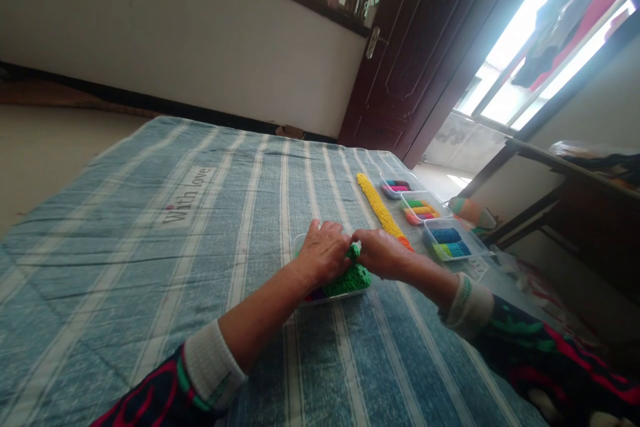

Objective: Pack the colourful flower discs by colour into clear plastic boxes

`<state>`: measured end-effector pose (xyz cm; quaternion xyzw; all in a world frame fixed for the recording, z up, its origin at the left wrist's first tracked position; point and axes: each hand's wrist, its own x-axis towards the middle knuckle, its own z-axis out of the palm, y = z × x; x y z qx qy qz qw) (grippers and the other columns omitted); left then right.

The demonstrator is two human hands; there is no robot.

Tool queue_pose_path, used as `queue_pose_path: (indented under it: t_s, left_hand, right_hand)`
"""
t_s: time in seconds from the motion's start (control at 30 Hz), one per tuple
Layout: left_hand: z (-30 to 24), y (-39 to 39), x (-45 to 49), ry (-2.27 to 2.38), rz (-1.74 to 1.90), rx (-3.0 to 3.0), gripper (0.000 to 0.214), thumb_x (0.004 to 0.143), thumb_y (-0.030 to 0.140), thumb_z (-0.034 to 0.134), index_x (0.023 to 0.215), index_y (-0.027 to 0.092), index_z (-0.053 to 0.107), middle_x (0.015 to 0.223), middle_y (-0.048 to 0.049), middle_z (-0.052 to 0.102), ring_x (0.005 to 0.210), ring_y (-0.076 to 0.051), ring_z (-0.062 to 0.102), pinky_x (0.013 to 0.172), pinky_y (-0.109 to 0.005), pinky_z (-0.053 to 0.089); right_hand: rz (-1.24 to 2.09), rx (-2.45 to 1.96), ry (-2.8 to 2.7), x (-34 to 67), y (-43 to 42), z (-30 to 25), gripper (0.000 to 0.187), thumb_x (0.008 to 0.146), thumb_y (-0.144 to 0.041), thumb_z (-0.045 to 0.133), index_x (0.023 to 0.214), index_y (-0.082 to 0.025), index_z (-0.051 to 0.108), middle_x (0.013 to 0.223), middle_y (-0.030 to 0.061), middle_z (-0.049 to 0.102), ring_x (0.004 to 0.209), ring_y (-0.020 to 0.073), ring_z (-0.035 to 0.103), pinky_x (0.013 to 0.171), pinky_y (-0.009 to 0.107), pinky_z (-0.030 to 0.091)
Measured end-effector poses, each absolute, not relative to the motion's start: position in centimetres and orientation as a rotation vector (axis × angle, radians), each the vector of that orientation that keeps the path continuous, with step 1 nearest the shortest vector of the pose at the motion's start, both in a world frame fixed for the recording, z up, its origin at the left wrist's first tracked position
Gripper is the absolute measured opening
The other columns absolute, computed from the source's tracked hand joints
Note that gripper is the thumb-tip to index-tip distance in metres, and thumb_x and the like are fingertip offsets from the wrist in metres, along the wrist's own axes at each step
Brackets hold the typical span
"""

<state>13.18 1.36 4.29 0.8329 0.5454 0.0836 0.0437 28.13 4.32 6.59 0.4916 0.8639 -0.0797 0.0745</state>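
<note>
A clear plastic box (345, 296) sits on the striped bedspread in front of me. A green piece with a bumpy, knit-like texture (349, 282) lies in it, partly hidden by my hands. My left hand (324, 252) reaches over the box with curled fingers closed on the green piece. My right hand (381, 253) pinches the upper end of the same piece, close to the left fingertips. Something dark purple shows under my left wrist, too covered to name.
A long yellow textured strip (379, 207) with an orange end lies beyond my right hand. To the right stand clear boxes of coloured rolls (454, 240), (421, 209), (399, 185). A dark table (575, 173) borders the bed's right side; a brown door (400, 47) stands behind.
</note>
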Motion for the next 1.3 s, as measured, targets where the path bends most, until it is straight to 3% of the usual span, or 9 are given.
queue_pose_path:
  t_s: [0.27, 0.47, 0.63, 1.0, 1.3]
  left_hand:
    - [4.6, 1.9, 12.0, 1.621, 0.325, 2.573, 0.027, 0.078, 0.032, 0.061, 0.103, 0.022, 0.067, 0.111, -0.0107, 0.063, 0.111, -0.032, 0.055, 0.095, -0.048, 0.039]
    - [5.5, 1.8, 9.8, 1.672, 0.287, 2.557, 0.025, 0.079, 0.027, 0.061, 0.101, 0.022, 0.070, 0.117, -0.0101, 0.064, 0.113, -0.029, 0.057, 0.096, -0.043, 0.043]
    - [5.5, 0.8, 8.4, 1.673, 0.327, 2.505, 0.025, 0.080, 0.026, 0.059, 0.101, 0.020, 0.071, 0.116, -0.0107, 0.065, 0.113, -0.028, 0.058, 0.096, -0.040, 0.045]
    - [4.5, -0.8, 8.0, 1.760, 0.430, 2.294, 0.023, 0.077, 0.025, 0.058, 0.093, 0.023, 0.074, 0.122, -0.0082, 0.066, 0.118, -0.024, 0.058, 0.104, -0.037, 0.043]
    - [4.2, -0.6, 8.0, 1.802, 0.402, 2.216, 0.031, 0.076, 0.025, 0.059, 0.104, 0.022, 0.074, 0.130, -0.0104, 0.061, 0.127, -0.028, 0.052, 0.107, -0.040, 0.040]
  right_hand:
    - [-0.465, 1.552, 2.559, 28.4, 5.0, 8.2, 0.037, 0.079, -0.013, 0.056, 0.114, -0.021, 0.062, 0.086, 0.0026, 0.071, 0.058, 0.0124, 0.064, 0.054, 0.022, 0.045]
    - [-0.474, 1.953, 2.787, 28.6, 3.9, 8.5, 0.024, 0.084, -0.024, 0.057, 0.106, -0.021, 0.066, 0.087, 0.0038, 0.072, 0.082, 0.0184, 0.066, 0.073, 0.027, 0.048]
    - [-0.425, 2.060, 3.031, 29.3, 2.3, 6.5, 0.016, 0.087, -0.022, 0.053, 0.095, -0.023, 0.067, 0.095, 0.0035, 0.072, 0.093, 0.0189, 0.065, 0.084, 0.028, 0.046]
    - [-0.770, 2.032, 3.500, 30.7, 2.1, 1.3, 0.009, 0.085, -0.023, 0.058, 0.086, -0.020, 0.066, 0.093, 0.0071, 0.071, 0.091, 0.0179, 0.065, 0.088, 0.030, 0.050]
    - [-0.475, 1.900, 3.895, 30.2, 2.3, -0.8, 0.012, 0.087, -0.025, 0.058, 0.085, -0.020, 0.068, 0.091, 0.0094, 0.072, 0.089, 0.0218, 0.067, 0.084, 0.037, 0.053]
